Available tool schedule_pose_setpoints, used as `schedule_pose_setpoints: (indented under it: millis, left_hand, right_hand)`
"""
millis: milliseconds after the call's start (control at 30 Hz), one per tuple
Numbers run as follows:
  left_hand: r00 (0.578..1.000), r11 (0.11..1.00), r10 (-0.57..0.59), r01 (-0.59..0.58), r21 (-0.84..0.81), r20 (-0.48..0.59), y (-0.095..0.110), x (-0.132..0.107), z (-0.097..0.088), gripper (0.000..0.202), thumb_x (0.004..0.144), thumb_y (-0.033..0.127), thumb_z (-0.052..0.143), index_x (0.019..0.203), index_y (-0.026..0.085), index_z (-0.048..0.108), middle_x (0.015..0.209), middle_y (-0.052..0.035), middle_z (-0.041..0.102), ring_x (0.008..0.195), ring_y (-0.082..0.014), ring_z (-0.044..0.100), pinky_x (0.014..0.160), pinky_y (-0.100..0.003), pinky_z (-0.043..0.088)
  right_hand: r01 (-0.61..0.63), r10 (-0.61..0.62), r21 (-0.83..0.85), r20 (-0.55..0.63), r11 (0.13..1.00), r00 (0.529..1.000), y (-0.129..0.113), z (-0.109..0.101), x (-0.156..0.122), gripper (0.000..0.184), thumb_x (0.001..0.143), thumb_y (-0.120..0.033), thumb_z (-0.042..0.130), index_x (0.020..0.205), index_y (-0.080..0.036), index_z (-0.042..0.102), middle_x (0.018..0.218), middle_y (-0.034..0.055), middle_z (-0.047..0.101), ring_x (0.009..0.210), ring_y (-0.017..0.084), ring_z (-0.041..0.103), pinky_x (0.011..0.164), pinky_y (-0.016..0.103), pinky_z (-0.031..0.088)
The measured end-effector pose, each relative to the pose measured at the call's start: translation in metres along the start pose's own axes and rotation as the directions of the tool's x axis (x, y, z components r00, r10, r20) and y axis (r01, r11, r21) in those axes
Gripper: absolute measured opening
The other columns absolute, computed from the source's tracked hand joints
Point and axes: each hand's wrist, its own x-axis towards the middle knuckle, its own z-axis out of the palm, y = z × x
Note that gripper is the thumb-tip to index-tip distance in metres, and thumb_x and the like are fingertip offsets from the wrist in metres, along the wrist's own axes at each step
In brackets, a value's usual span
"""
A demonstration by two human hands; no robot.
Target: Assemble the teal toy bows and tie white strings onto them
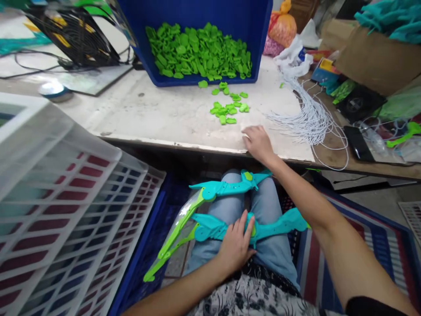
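Teal piece under left hand: the left hand lay flat, fingers spread, pressing a teal toy bow onto the person's lap, apparently to keep it from sliding off the knees.
Lime limb: a lime-green limb ran from that bow's left end down towards the floor, past the thigh.
Second bow: another teal toy bow rested loose across the knees just above, a small green cap on its middle, untouched by either hand.
Right hand: the right hand reached out to the near edge of the worktop, fingers curled down and resting on the surface; whether it pinched anything could not be told.
Loose green parts: a scatter of small green clips sat near that hand, spilled from the bin and within easy reach.
Bin: a blue bin tilted towards the person held a heap of the same clips, its open side facing the seat.
Cords: a bundle of white strings lay to the right of the hand, fanned over the worktop edge.
Left side: white slatted crates were stacked beside the left knee.
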Motion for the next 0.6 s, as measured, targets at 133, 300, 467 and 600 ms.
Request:
schedule_pose_setpoints:
  millis: [133, 300, 467, 600]
  left_hand:
    - [0.994, 0.999, -0.032, 0.031, 0.015, 0.100, -0.003, 0.012, -0.015, 0.080, 0.077, 0.022, 0.062, 0.147, 0.014, 0.024, 0.146, -0.0250, 0.035, 0.121, -0.0351, 0.051, 0.094, -0.047, 0.045]
    - [0.978, 0.993, 0.054, -0.031, -0.115, 0.204, -0.008, 0.010, -0.048, 0.060, 0.071, 0.028, 0.065, 0.128, 0.016, 0.050, 0.129, -0.0171, 0.052, 0.109, -0.0311, 0.057, 0.088, -0.039, 0.048]
    - [0.938, 0.959, 0.090, 0.010, -0.284, 0.335, -0.025, 0.031, -0.067, 0.025, 0.075, 0.040, 0.060, 0.084, 0.017, 0.065, 0.084, -0.0068, 0.064, 0.077, -0.0220, 0.061, 0.065, -0.027, 0.044]
    - [0.913, 0.898, 0.142, 0.043, -0.438, 0.382, -0.041, 0.054, -0.060, 0.027, 0.074, 0.042, 0.058, 0.080, 0.016, 0.063, 0.073, -0.0012, 0.060, 0.070, -0.0171, 0.054, 0.055, -0.024, 0.035]
  right_hand:
    - [-0.015, 0.020, -0.069, 0.067, 0.998, 0.998, -0.004, 0.033, 0.078, 0.031, 0.087, -0.015, 0.050, 0.115, -0.013, 0.063, 0.125, 0.0143, 0.060, 0.116, 0.032, 0.045, 0.094, 0.045, 0.040]
    - [-0.153, 0.157, -0.063, 0.060, 0.986, 0.986, 0.005, 0.027, 0.070, 0.031, 0.088, -0.012, 0.045, 0.113, -0.012, 0.063, 0.100, 0.0139, 0.069, 0.099, 0.028, 0.059, 0.086, 0.040, 0.044]
    - [-0.296, 0.295, 0.069, 0.020, 0.953, 0.955, 0.029, 0.002, 0.022, 0.022, 0.085, -0.023, 0.052, 0.099, -0.017, 0.068, 0.086, 0.0067, 0.070, 0.086, 0.023, 0.064, 0.080, 0.034, 0.047]
    - [-0.328, 0.326, -0.072, -0.038, 0.942, 0.945, 0.043, -0.006, -0.005, 0.023, 0.085, -0.029, 0.052, 0.088, -0.013, 0.069, 0.096, 0.0149, 0.066, 0.092, 0.029, 0.062, 0.082, 0.039, 0.046]
